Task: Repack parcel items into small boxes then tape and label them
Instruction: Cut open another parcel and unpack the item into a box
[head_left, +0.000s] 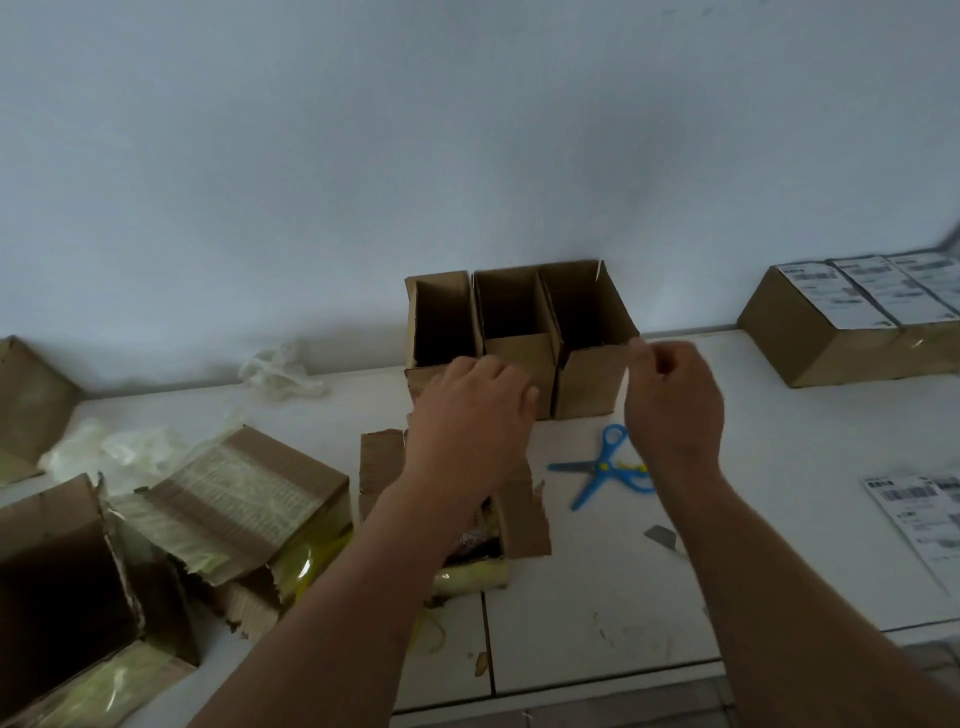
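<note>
Three small boxes (519, 332) stand open by wall, look empty; labelled boxes (852, 322) far right look done; torn parcel (467, 519) under arms, things inside; left hand (467, 415) loose, holds nothing; right hand (675, 405) fingers curled, grip unclear; packing, taping, labels left.

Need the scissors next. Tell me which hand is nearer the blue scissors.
Right. The right hand hovers just above the blue scissors, overlapping their handle end. The left hand is farther off, to their left.
</note>
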